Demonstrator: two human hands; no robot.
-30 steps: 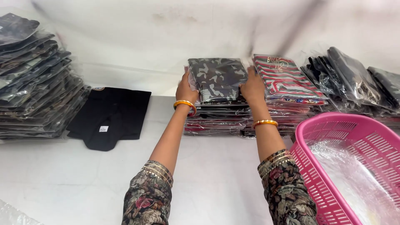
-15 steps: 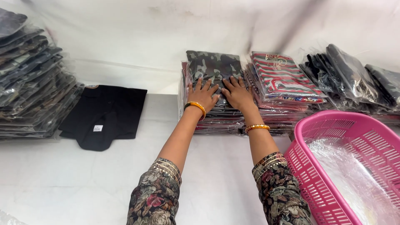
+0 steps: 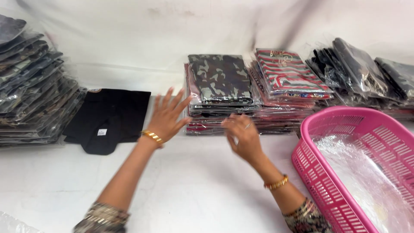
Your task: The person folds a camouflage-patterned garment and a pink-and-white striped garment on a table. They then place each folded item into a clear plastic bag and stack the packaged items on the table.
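Note:
My left hand (image 3: 168, 114) hovers over the white table with fingers spread, between a flat black shirt (image 3: 110, 118) and a stack of bagged garments topped by a camouflage one (image 3: 220, 77). It holds nothing. My right hand (image 3: 243, 136) is just in front of that stack's lower edge, fingers loosely bent and blurred, with nothing in it. Both wrists wear gold bangles.
A second stack topped by a red striped packet (image 3: 286, 73) stands right of the camouflage one. Dark bagged garments (image 3: 358, 71) lie at the back right, a tall pile of bagged camouflage clothes (image 3: 32, 86) at the left. A pink plastic basket (image 3: 321, 181) holding clear plastic sits at the right.
Both hands have left the top of the camouflage stack and pulled back toward me. The left one has swung left toward the black shirt.

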